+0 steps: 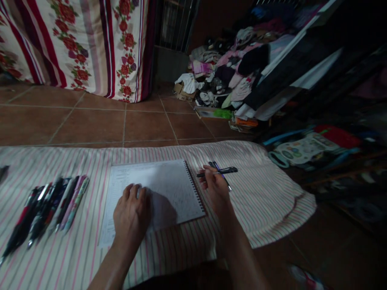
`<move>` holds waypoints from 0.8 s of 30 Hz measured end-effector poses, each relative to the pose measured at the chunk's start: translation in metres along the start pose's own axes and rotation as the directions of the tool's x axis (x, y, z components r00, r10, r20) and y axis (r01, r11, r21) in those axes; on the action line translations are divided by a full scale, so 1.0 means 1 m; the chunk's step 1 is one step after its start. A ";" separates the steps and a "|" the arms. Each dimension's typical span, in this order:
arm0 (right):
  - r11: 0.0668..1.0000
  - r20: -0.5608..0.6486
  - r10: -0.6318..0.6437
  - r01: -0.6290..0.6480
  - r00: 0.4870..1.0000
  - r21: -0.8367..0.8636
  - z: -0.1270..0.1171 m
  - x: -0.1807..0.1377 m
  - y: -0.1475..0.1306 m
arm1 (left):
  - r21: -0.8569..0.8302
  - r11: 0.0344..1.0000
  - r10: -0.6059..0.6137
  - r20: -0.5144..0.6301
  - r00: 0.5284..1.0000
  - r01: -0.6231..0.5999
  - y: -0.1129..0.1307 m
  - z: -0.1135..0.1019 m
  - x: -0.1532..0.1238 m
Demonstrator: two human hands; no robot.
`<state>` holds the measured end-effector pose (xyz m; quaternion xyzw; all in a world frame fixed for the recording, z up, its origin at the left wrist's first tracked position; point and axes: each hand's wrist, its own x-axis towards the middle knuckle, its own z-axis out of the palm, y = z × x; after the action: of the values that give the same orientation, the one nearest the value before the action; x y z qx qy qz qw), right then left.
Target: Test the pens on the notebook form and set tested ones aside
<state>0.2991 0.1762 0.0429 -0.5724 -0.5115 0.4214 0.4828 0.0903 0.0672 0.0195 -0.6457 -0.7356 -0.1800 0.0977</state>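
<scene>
A spiral notebook (169,181) lies open on the striped cloth, its page covered in faint writing and its coil along the right side. On its left part rests my left hand (131,209), fingers bent and a little apart, with no object visible in it. My right hand (213,183), just right of the coil, grips a black pen (228,170) held nearly level between thumb and fingers. Under that pen, a blue-purple pen (223,176) lies slantwise on the cloth. A loose printed sheet (105,231) shows beneath the notebook's left edge.
Several pens and markers (57,205) lie in a row at the left on the striped cloth (260,193). Beyond are a tiled floor (145,125), a floral curtain (99,48) and a heap of clothes (229,68). A colourful bag (311,147) sits at the right.
</scene>
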 end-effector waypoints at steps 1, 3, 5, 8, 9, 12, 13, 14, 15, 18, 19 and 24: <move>1.000 -0.016 -0.006 0.006 1.000 -0.008 -0.004 0.002 -0.001 | 0.005 1.000 0.007 -0.005 1.000 -0.007 0.000 0.001 0.000; 0.999 -0.045 -0.026 0.024 0.999 -0.042 -0.012 0.006 -0.002 | 0.017 1.000 0.014 -0.013 1.000 -0.014 0.000 0.002 0.000; 0.996 -0.074 -0.051 0.045 0.996 -0.083 -0.022 0.010 -0.001 | 0.019 0.999 0.026 -0.020 0.999 -0.026 0.001 0.001 0.000; 0.982 -0.109 -0.068 0.047 0.992 -0.183 -0.039 0.017 0.006 | 0.001 0.999 0.045 -0.035 0.998 -0.045 0.003 0.000 0.000; 0.970 -0.124 -0.071 0.040 0.990 -0.239 -0.045 0.020 0.009 | -0.006 0.999 0.045 -0.043 0.998 -0.046 0.004 0.000 0.000; 0.934 -0.133 -0.074 0.022 0.988 -0.357 -0.061 0.026 0.018 | -0.020 0.999 0.042 -0.058 0.997 -0.043 0.007 0.000 0.000; 0.923 -0.139 -0.078 0.019 0.987 -0.384 -0.065 0.027 0.020 | -0.021 0.999 0.043 -0.059 0.997 -0.044 0.008 0.000 0.001; 0.909 -0.147 -0.090 0.021 0.985 -0.416 -0.069 0.028 0.021 | -0.022 0.999 0.045 -0.060 0.997 -0.047 0.008 0.001 0.001; 0.892 -0.153 -0.108 0.028 0.982 -0.452 -0.072 0.029 0.021 | -0.021 0.999 0.047 -0.061 0.997 -0.049 0.009 0.001 0.001; 0.825 -0.175 -0.194 0.064 0.965 -0.561 -0.079 0.028 0.016 | -0.022 0.998 0.059 -0.067 0.996 -0.061 0.010 0.001 0.000; 0.809 -0.190 -0.227 0.076 0.955 -0.584 -0.081 0.028 0.013 | -0.024 0.998 0.061 -0.070 0.996 -0.063 0.010 0.001 -0.001; 0.780 -0.295 -0.323 0.076 0.899 -0.621 -0.091 0.026 0.006 | -0.029 0.997 0.073 -0.068 0.995 -0.075 0.010 0.002 -0.003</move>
<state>0.3923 0.1906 0.0537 -0.7072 -0.5710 0.0636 0.4121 0.1006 0.0663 0.0180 -0.6677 -0.7045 -0.2093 0.1186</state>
